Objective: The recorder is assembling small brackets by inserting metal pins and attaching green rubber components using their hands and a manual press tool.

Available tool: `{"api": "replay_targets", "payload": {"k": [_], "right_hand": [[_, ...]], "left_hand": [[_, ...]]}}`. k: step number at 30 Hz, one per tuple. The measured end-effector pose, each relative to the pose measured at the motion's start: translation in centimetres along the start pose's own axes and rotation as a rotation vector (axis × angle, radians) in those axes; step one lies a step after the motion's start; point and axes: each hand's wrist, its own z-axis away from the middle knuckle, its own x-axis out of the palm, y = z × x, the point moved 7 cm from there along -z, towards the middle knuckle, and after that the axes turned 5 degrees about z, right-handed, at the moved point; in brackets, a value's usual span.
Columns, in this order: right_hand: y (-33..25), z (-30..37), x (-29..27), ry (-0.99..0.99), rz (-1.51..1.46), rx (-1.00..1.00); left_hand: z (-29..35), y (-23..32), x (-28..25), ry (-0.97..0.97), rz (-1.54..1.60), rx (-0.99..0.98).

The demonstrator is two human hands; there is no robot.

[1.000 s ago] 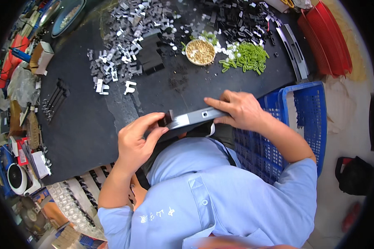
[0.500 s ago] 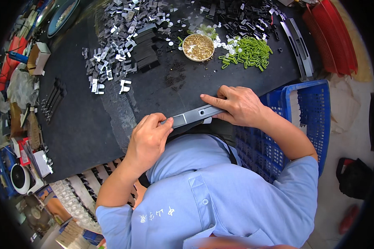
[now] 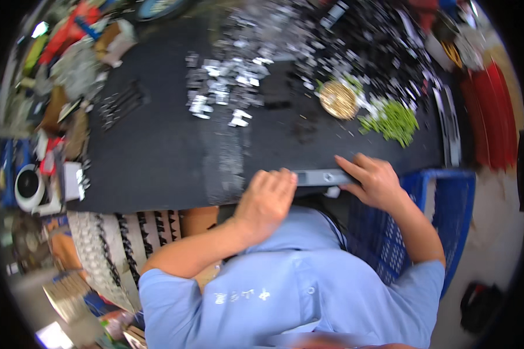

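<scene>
A long, narrow grey handle-like part (image 3: 316,177) with a round hole lies level between my hands, just over the table's near edge. My left hand (image 3: 266,200) is closed over its left end, fingers together and hiding that end. At the other end, my right hand (image 3: 374,181) grips it between thumb and fingers, the index finger reaching along the far side. A small white piece (image 3: 333,192) shows under the part near my right hand.
On the dark table (image 3: 163,168) lie silver metal clips (image 3: 221,87), a round dish of brass-coloured bits (image 3: 339,100), green loops (image 3: 393,123) and black pieces. Blue crates (image 3: 448,174) stand at the right by red baskets (image 3: 489,116). Boxes and bags crowd the left.
The view has swung, so the table and its piles sit farther right, and the picture is blurred. My left hand now covers more of the part's left end. Both hands keep hold.
</scene>
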Motion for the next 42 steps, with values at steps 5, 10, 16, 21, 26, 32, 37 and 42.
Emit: {"api": "replay_targets", "payload": {"k": [5, 10, 16, 21, 26, 32, 37, 42], "right_hand": [[-3.5, -1.4, -0.8, -0.048, -0.278, 0.028], [-4.5, -2.8, 0.9, 0.040, -0.647, 0.044], [-4.5, -1.8, 3.0, -0.099, -0.312, -0.074], [-1.3, -0.7, 0.2, 0.046, -0.338, 0.108], [7.4, 1.4, -3.2, 0.361, -0.008, 0.356], [8.7, 0.9, -3.1, 0.274, 0.035, 0.364], [19.6, 5.0, -5.6, 0.352, 0.445, 0.733], [24.2, 10.3, -4.4, 0.332, 0.467, 0.767]], "left_hand": [[3.8, 0.5, -0.7, 0.383, -0.260, -0.045], [5.5, -10.3, -8.9, 0.312, -0.024, -0.233], [26.2, -33.6, -16.1, 0.432, 0.140, -0.872], [27.4, -42.3, -16.3, 0.379, -0.136, -0.895], [27.0, -45.4, -16.1, 0.442, -0.264, -0.992], [23.3, -40.6, -16.1, 0.472, -0.499, -1.265], [13.9, -29.2, -13.0, 0.390, -0.285, -0.719], [2.6, -15.1, -6.3, 0.241, 0.051, -0.424]]}}
